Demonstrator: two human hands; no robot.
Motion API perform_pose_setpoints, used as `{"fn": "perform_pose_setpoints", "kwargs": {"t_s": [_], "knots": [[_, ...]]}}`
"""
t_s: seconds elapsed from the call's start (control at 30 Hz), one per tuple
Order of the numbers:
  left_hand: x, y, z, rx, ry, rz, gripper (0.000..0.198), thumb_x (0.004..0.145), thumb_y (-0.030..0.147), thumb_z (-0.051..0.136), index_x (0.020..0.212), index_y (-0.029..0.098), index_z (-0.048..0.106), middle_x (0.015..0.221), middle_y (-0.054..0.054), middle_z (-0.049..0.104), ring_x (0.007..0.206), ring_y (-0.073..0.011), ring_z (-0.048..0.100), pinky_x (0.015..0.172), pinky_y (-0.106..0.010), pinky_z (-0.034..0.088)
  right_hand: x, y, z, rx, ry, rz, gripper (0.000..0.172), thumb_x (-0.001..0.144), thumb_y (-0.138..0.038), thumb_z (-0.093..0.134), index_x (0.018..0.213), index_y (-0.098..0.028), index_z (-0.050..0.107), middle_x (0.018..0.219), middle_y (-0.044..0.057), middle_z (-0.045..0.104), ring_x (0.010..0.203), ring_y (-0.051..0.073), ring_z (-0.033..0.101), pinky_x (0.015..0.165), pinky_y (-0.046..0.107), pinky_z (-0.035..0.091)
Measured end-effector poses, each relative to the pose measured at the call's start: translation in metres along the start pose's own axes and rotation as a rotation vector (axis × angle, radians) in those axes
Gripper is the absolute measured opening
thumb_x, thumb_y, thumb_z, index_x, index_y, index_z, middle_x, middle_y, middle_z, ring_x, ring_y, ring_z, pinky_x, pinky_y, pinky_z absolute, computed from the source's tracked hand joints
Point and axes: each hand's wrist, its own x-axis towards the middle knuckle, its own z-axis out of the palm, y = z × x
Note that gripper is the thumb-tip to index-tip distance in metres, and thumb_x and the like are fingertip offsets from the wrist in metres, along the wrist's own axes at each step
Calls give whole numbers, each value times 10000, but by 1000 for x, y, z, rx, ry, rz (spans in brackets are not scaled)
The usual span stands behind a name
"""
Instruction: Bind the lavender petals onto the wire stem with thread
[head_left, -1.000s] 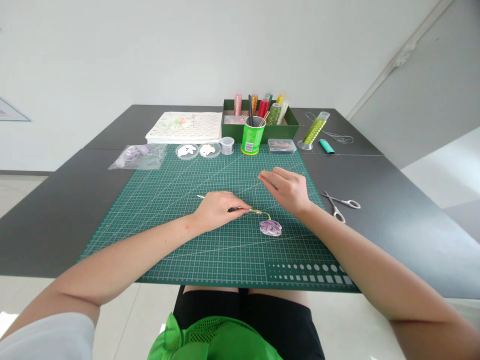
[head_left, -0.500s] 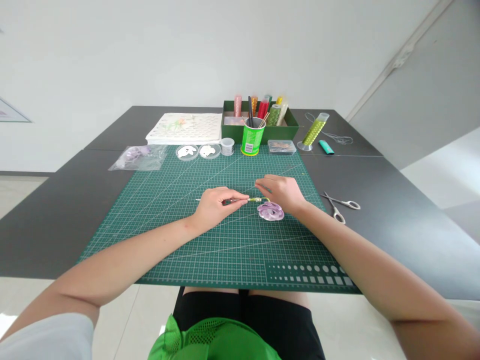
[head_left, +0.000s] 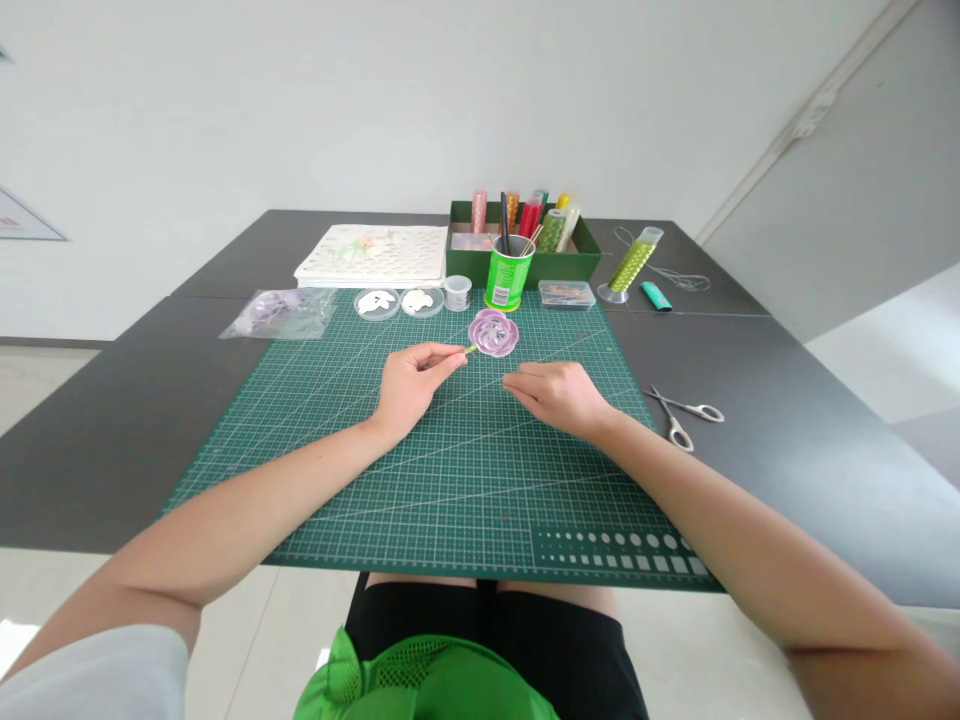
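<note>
A pale purple artificial flower (head_left: pixel 493 334) with layered petals faces up over the green cutting mat (head_left: pixel 450 470). My left hand (head_left: pixel 416 382) pinches its short green stem between thumb and fingertips. To the right, my right hand (head_left: pixel 556 392) is held with its fingers bent and pressed together, apart from the flower. Whether anything small sits in those fingers cannot be made out.
Scissors (head_left: pixel 682 415) lie open at the right. Behind stand a green can (head_left: pixel 508 275), small dishes of white pieces (head_left: pixel 376 303), a lidded clear box (head_left: pixel 566 294) and a dark green box (head_left: pixel 577 266) of thread spools. A plastic bag (head_left: pixel 281 313) lies left.
My left hand has lifted and turned the flower, so its head now points up and away instead of hanging down near my right hand. My right hand has moved slightly down.
</note>
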Motion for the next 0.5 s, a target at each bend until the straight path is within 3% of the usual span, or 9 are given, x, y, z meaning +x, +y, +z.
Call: {"fn": "perform_pose_setpoints", "kwargs": {"t_s": [0.2,0.5], "knots": [[4,-5,-2,-7,11,-12,165,844,352,780,953,237,828,910,-33,821,882,-209,764,902,-388,601,0,-7,-4,-25,41,-101,352,1043,-201,430,824,-161,703,647,-3,559,546,98,382,533,256,214],[7,-5,-3,36,24,-17,123,831,307,791,926,237,825,909,-26,822,862,-202,765,884,-374,602,0,-15,-6,-43,78,-186,337,1048,-176,433,825,-149,684,633,-15,527,532,97,333,526,270,208]]}}
